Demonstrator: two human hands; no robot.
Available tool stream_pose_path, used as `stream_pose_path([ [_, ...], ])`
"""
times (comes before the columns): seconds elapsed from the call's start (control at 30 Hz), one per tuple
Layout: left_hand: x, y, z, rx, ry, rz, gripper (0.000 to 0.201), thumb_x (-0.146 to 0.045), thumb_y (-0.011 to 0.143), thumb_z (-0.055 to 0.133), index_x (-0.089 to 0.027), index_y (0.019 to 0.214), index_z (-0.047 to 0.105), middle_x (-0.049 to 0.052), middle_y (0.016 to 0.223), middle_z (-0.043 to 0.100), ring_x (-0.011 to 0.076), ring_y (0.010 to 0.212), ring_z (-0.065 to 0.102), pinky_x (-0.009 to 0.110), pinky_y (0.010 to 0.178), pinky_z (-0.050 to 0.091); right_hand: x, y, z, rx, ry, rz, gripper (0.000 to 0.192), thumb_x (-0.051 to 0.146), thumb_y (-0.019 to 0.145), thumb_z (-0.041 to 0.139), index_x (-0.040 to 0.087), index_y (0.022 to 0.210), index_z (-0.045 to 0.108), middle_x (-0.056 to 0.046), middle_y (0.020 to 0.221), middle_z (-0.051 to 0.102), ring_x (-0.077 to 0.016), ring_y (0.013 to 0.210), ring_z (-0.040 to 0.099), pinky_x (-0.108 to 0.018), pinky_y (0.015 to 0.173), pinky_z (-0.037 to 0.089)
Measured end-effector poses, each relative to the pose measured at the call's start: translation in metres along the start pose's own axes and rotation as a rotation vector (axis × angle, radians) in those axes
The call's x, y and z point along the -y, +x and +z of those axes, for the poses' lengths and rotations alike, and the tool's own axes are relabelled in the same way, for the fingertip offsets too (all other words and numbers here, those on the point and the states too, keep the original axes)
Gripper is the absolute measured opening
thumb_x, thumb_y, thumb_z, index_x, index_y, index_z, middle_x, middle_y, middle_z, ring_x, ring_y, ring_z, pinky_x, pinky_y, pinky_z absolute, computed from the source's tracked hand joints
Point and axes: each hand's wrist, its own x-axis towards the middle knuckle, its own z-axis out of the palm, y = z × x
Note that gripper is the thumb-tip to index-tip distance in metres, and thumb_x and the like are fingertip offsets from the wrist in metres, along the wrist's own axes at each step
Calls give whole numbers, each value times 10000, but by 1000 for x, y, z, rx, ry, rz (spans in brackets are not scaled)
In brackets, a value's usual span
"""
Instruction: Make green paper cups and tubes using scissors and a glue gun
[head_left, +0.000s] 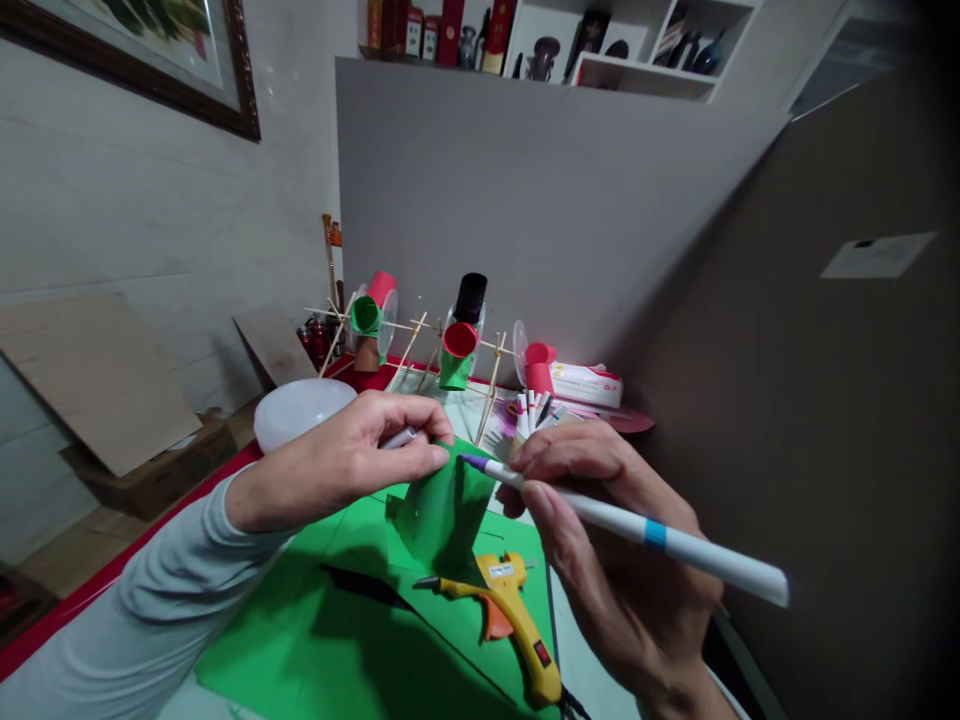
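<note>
My right hand [622, 540] grips a white marker [690, 553] with a blue band. Its purple tip points left, at or very near the upper part of a piece of green paper [442, 510]. The thumb and fingers of my left hand [360, 445] pinch that paper's top edge and hold it up, slightly bent. A pale cylindrical piece, perhaps the marker's cap [399, 438], is also tucked in my left hand. Below the raised piece, larger green sheets [300, 620] lie flat on the table, with a yellow glue gun [517, 610] and a black strip [364, 586] on top.
Behind my hands stand stick frames with paper-tube wheels [460, 340]. A white bowl [304, 412] sits at the left, a cup of markers [531, 412] behind my right hand. A tissue pack [587, 384] lies at the back right. A grey panel [540, 210] rises behind the table.
</note>
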Motion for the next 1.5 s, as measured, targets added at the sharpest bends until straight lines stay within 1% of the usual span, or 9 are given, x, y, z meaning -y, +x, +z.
stream_pose_path([
  [0.17,1,0,0,-6,11,11,138,-295,895,570,-169,842,587,-64,678,429,86,612,341,229,538,269,1,0,0,-7,-6,-11,173,10,894,599,179,922,621,-30,900,629,-161,844,619,-296,690,527],
  [0.33,2,1,0,0,19,8,149,-309,897,573,-172,841,588,-65,675,425,86,605,336,226,530,267,3,0,1,17,-10,-14,179,-4,873,614,171,910,624,-17,884,631,-148,837,620,-306,741,511],
  [0.57,2,0,0,0,29,0,153,-318,899,569,-174,848,585,-61,688,429,92,619,343,231,544,276,3,2,0,27,-26,-21,178,-2,871,618,169,920,624,-13,892,637,-142,854,624,-306,761,504],
  [0.73,1,0,-1,7,24,-4,148,-312,902,568,-173,854,588,-61,688,436,91,620,352,232,548,280,5,2,-4,6,-61,-24,175,1,879,608,172,912,622,-12,886,635,-140,845,622,-304,738,506],
  [0.97,1,-1,-1,-11,21,6,134,-293,904,572,-175,843,592,-68,665,413,83,594,326,226,523,257,6,1,-4,19,-63,-37,188,-13,854,620,167,906,628,-17,871,642,-154,831,634,-329,754,508],
  [1.13,0,0,-3,4,1,-20,135,-305,909,579,-182,855,598,-62,666,418,83,580,327,215,492,246,4,1,-5,-12,-64,-36,185,-1,867,615,178,910,635,-23,866,645,-165,825,634,-325,706,517],
  [1.3,1,1,-4,27,-22,-41,162,-338,922,587,-189,859,592,-64,658,405,76,556,312,202,479,241,6,2,-5,9,-31,-35,193,-1,858,609,181,914,640,-32,850,648,-179,799,632,-345,680,519],
  [1.5,2,0,-4,38,-54,-44,181,-355,917,599,-187,850,588,-64,656,396,72,552,303,188,473,236,7,2,-5,-9,-38,-36,176,-6,851,629,165,891,635,-26,843,643,-158,805,625,-327,695,520],
])
